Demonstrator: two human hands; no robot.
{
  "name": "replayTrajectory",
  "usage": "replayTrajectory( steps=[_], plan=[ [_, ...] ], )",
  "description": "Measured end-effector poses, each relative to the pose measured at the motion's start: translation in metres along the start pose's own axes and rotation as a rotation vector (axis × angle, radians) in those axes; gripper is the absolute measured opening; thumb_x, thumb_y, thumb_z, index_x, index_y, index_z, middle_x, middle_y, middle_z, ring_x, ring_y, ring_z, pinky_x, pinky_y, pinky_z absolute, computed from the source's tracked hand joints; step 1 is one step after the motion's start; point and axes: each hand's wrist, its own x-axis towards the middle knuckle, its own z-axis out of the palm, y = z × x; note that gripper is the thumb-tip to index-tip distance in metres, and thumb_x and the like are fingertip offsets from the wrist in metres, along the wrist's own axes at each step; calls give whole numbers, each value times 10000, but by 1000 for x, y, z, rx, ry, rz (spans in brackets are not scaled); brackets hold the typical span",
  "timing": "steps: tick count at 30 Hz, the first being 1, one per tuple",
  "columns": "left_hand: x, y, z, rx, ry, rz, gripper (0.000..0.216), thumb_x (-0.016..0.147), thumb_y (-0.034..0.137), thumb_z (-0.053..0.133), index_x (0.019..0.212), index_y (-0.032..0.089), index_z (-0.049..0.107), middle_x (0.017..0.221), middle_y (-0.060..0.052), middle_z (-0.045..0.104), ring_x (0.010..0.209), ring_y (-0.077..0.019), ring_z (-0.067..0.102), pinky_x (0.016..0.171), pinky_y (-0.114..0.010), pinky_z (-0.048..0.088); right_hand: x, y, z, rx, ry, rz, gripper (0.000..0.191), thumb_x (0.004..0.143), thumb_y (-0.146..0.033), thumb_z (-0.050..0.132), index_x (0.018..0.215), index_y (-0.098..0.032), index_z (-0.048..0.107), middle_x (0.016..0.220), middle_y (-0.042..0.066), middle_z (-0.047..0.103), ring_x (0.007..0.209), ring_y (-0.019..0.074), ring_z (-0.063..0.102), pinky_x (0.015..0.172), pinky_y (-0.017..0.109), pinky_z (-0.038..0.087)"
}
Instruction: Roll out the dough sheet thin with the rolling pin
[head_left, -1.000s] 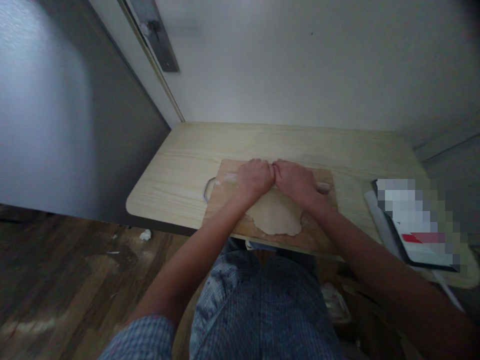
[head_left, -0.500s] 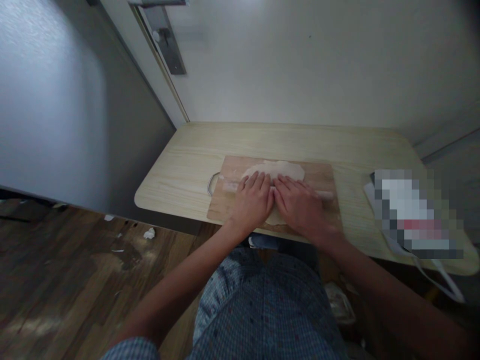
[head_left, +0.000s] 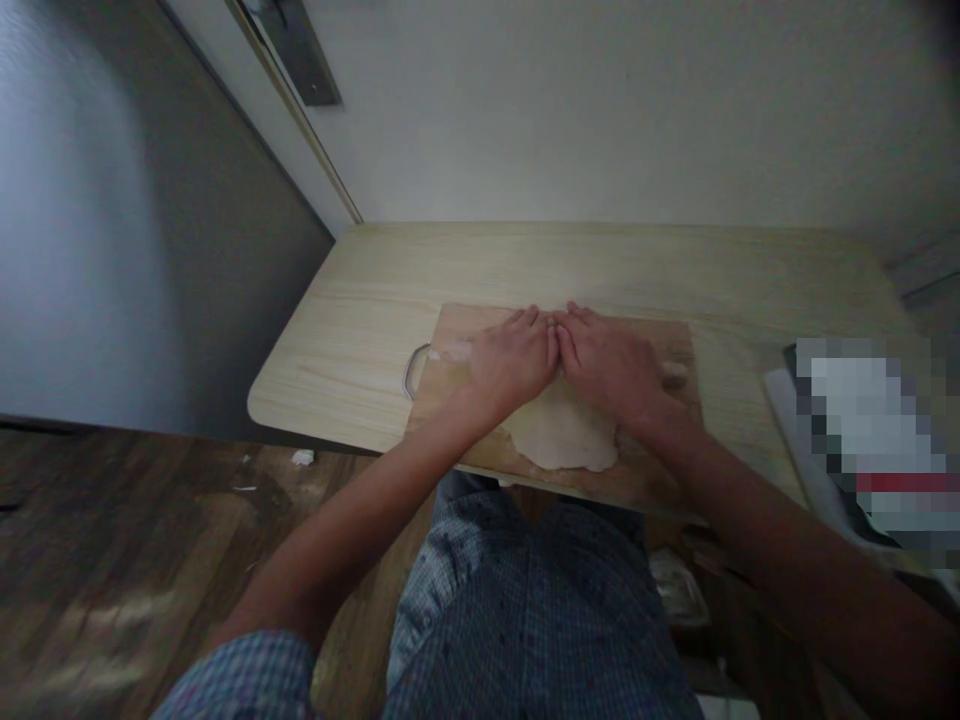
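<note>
A wooden cutting board (head_left: 450, 415) with a metal handle at its left end lies on the light wooden table (head_left: 375, 300). A flat sheet of pale dough (head_left: 562, 440) lies on the board. Across the board's far half rests a wooden rolling pin (head_left: 675, 370), mostly hidden under my hands. My left hand (head_left: 514, 355) and my right hand (head_left: 607, 360) lie side by side on the pin, fingers stretched forward and flat, palms pressing down. The near part of the dough shows below my wrists.
A blurred-out flat object (head_left: 870, 440) lies at the table's right end. A white wall stands behind the table and a door with a metal plate (head_left: 296, 50) is at the upper left. Wooden floor (head_left: 112, 540) with small scraps lies to the left.
My hands and the rolling pin have pushed away over the dough to the board's far side, after being pulled near half a second ago. The near dough is uncovered again.
</note>
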Motion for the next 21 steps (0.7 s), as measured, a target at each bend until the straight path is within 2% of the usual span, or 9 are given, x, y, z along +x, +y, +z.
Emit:
replayTrajectory(
  steps=[3,6,9,15,21],
  plan=[
    [14,-1,0,27,-21,-39,370,905,219,262,969,124,614,1034,-110,647,987,-219,587,781,-304,449,17,6,-3,8,-67,-3,416,903,-253,247,1118,-129,581,1253,153,546,1093,266,542,855,384,418],
    [26,-3,-1,28,-82,-103,369,893,235,278,913,134,632,919,-105,669,861,-219,620,722,-312,455,30,11,-5,43,-119,30,394,899,-265,255,1012,-142,612,1107,138,629,914,240,609,707,321,427],
    [38,-6,0,9,-136,-161,410,893,282,269,887,136,653,895,-117,672,823,-228,624,701,-328,455,40,15,-5,50,-126,78,377,885,-258,271,933,-148,628,962,126,670,817,227,613,622,295,386],
    [58,-13,5,-40,-126,-225,417,874,307,287,899,130,664,890,-137,667,808,-226,620,694,-327,455,58,20,-1,6,-101,63,387,857,-216,269,928,-131,640,941,147,666,799,229,592,610,304,366],
    [63,-15,7,-54,-102,-242,401,854,275,289,889,128,660,904,-149,662,794,-225,618,686,-331,459,64,21,-1,-14,-58,28,378,846,-182,281,938,-115,641,968,148,653,831,226,590,630,299,384]
  ],
)
